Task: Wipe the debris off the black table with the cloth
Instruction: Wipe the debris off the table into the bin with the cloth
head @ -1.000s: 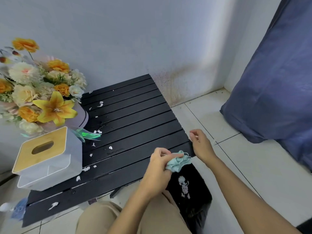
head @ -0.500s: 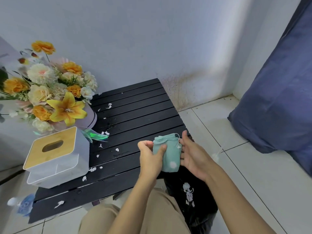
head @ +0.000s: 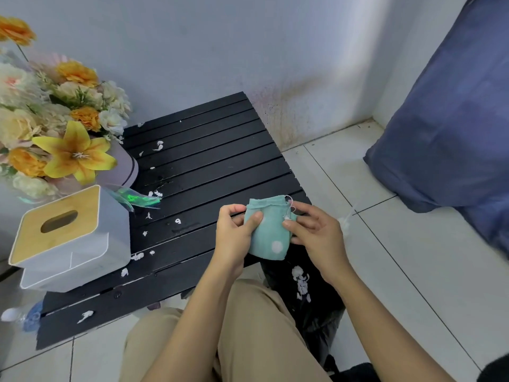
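A small teal cloth (head: 268, 230), folded into a rectangle with a white fleck on it, hangs between both hands above the near right corner of the black slatted table (head: 209, 164). My left hand (head: 234, 235) pinches its left edge with thumb and fingers. My right hand (head: 316, 235) pinches its right edge. White scraps of debris (head: 158, 146) lie scattered over the left and middle slats, with more near the front edge (head: 85, 317).
A white tissue box with a wooden lid (head: 68, 238) and a pot of artificial flowers (head: 63, 133) stand on the table's left side. A black bin bag (head: 305, 296) holding white scraps sits under my hands. A blue curtain (head: 454, 119) hangs at right over the tiled floor.
The cloth went from a bunched wad in my left hand to a flat folded piece held by both hands. My right hand moved in from the table corner and took its right edge.
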The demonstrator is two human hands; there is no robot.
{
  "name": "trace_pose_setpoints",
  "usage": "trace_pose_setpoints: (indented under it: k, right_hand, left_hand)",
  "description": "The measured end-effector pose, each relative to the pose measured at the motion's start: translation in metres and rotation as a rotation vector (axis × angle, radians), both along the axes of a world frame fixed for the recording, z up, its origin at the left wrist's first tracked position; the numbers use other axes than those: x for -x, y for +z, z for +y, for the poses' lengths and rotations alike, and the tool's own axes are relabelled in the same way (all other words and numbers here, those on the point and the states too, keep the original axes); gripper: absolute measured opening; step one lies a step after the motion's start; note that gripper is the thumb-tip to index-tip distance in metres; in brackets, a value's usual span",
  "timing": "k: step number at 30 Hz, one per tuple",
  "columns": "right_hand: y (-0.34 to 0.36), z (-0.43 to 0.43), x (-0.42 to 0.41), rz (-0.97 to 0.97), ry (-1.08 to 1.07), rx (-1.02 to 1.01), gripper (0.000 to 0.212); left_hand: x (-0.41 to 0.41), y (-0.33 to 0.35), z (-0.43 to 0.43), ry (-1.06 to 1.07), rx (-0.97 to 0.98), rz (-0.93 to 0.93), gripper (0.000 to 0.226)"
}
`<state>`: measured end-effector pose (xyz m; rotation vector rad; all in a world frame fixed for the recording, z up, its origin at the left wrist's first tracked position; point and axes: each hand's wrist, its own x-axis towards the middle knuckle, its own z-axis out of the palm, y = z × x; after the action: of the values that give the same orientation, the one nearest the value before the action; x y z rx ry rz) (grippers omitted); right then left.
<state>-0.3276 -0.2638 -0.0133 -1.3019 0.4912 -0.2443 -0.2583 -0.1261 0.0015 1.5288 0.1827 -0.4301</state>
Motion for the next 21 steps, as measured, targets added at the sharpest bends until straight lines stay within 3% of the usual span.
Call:
trace_pose_setpoints:
  k: [10, 15, 21]
  right_hand:
    - [-0.009, -0.001, 0.029, -0.117, -0.279, 0.371, 0.013]
    - [-0.021, -0.005, 0.049, 0.104, -0.108, 0.471, 0.016]
    - [-0.031, -0.006, 0.056, 0.270, -0.045, 0.483, 0.021]
  left_hand:
    - [0.020, 0.008, -0.014, -0.014, 0.025, -0.001, 0.028]
    - [0.009, 0.015, -0.008, 0.064, -0.004, -0.091, 0.027]
    - [0.009, 0.020, -0.008, -0.158, -0.075, -0.145, 0.026]
